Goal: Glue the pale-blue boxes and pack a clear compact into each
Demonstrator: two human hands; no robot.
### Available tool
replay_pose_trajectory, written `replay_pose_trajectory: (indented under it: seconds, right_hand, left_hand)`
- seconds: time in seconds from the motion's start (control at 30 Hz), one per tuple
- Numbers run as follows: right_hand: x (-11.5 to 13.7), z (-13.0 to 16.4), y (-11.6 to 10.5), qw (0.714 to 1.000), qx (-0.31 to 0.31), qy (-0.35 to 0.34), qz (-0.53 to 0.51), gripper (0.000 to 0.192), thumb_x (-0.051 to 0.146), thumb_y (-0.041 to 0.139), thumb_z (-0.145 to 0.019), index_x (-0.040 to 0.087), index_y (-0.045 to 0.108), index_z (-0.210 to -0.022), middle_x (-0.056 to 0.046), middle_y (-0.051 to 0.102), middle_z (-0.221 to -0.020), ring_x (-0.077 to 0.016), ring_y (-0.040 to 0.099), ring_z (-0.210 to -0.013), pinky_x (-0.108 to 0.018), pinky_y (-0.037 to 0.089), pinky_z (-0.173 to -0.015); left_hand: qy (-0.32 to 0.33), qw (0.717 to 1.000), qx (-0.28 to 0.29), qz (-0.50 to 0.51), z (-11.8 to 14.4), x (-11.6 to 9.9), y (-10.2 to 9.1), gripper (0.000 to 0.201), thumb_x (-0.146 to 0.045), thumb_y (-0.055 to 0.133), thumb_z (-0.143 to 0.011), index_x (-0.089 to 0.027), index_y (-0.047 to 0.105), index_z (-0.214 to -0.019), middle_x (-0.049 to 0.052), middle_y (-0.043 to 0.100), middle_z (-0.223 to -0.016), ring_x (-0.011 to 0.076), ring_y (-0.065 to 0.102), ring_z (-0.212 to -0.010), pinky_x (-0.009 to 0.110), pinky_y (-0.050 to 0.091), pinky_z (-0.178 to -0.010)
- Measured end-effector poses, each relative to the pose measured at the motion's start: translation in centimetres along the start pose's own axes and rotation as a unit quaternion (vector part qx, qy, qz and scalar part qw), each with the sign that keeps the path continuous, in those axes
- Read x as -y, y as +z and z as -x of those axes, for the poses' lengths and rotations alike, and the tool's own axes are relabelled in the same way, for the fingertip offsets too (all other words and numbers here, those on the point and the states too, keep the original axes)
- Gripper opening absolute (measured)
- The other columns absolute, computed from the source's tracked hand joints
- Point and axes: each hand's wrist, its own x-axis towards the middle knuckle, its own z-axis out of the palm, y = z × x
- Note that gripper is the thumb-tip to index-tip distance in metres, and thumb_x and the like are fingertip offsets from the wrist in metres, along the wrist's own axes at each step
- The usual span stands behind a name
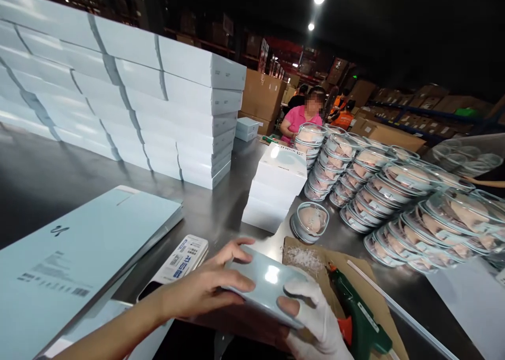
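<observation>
A large flat blue carton [79, 249] lay at the left of the desk [47, 176]. The bare left hand [205, 289] and the gloved right hand [315, 323] each had their grip closed on the small pale blue box [266, 286], held just above the near desk edge. A green glue gun [355, 312] rested on cardboard [311, 260] just right.

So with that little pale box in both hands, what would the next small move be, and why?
Probably setting the small pale box down on the short white stack ahead. The left hand and gloved right hand grip its two ends above the table edge, the box looks closed, and similar boxes are piled there.
</observation>
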Motion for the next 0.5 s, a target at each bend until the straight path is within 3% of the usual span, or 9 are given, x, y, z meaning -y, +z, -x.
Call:
replay_pose_trajectory:
  seconds: [0.13, 0.23, 0.33, 0.4, 0.43, 0.5]
  right_hand:
    - [0.1, -1.2, 0.5, 0.998, 0.002, -0.066, -0.005, 0.067, -0.002, 0.06, -0.084, 0.037, 0.055, -0.138, -0.007, 0.064, -0.122, -0.0245, 0.056, -0.133, -0.039, 0.055, -0.102]
    - [-0.8, 0.1, 1.3, 1.0, 0.002, -0.026, 0.006, 0.059, 0.01, 0.063, -0.091, 0.035, 0.051, -0.143, -0.011, 0.054, -0.145, -0.028, 0.05, -0.141, -0.044, 0.05, -0.109]
    - [-2.3, 1.9, 2.2, 0.99, -0.124, 0.061, -0.022, 0.069, 0.045, 0.061, -0.096, 0.034, 0.031, -0.158, -0.014, 0.043, -0.159, -0.0325, 0.052, -0.14, -0.048, 0.055, -0.104]
    - [-2.9, 2.0, 2.6, 0.976, -0.207, 0.05, 0.053, 0.079, 0.054, 0.059, -0.095, 0.036, 0.019, -0.161, -0.013, 0.054, -0.151, -0.0309, 0.062, -0.129, -0.045, 0.062, -0.092]
    - [-2.9, 1.7, 2.7, 0.967, -0.219, 0.023, 0.125, 0.077, 0.053, 0.061, -0.094, 0.038, 0.023, -0.159, -0.011, 0.06, -0.144, -0.0298, 0.066, -0.123, -0.044, 0.063, -0.086]
    - [-2.5, 0.5, 2.4, 0.938, -0.211, -0.033, 0.274, 0.063, 0.051, 0.07, -0.089, 0.04, 0.046, -0.147, -0.007, 0.068, -0.132, -0.0279, 0.069, -0.115, -0.042, 0.064, -0.081]
  left_hand:
    - [0.009, 0.998, 0.019, -0.057, -1.0, -1.2, -1.0, 0.022, -0.013, 0.069, -0.093, -0.027, 0.072, -0.109, 0.013, 0.056, -0.136, 0.035, 0.025, -0.154, 0.052, 0.037, -0.119]
    - [-0.032, 0.999, 0.019, -0.002, -1.2, -1.0, -1.0, 0.023, -0.014, 0.075, -0.088, -0.027, 0.075, -0.107, 0.013, 0.057, -0.147, 0.0366, 0.031, -0.153, 0.055, 0.038, -0.118]
    - [-0.121, 0.981, -0.11, 0.101, -0.8, 0.1, -0.7, 0.016, -0.023, 0.085, -0.078, -0.027, 0.08, -0.093, 0.01, 0.072, -0.125, 0.0375, 0.051, -0.14, 0.052, 0.04, -0.115]
    - [-0.173, 0.951, -0.216, 0.136, -0.4, 0.7, -0.1, 0.018, -0.034, 0.083, -0.081, -0.026, 0.077, -0.096, 0.011, 0.07, -0.126, 0.0374, 0.057, -0.132, 0.052, 0.045, -0.11]
    - [-0.189, 0.939, -0.252, 0.141, -0.2, 0.9, 0.4, 0.021, -0.039, 0.079, -0.085, -0.027, 0.074, -0.102, 0.012, 0.066, -0.132, 0.0369, 0.059, -0.13, 0.051, 0.049, -0.106]
    - [-0.205, 0.922, -0.292, 0.151, -0.1, 0.9, 1.6, 0.028, -0.048, 0.069, -0.092, -0.027, 0.067, -0.111, 0.014, 0.061, -0.141, 0.0361, 0.063, -0.126, 0.05, 0.055, -0.098]
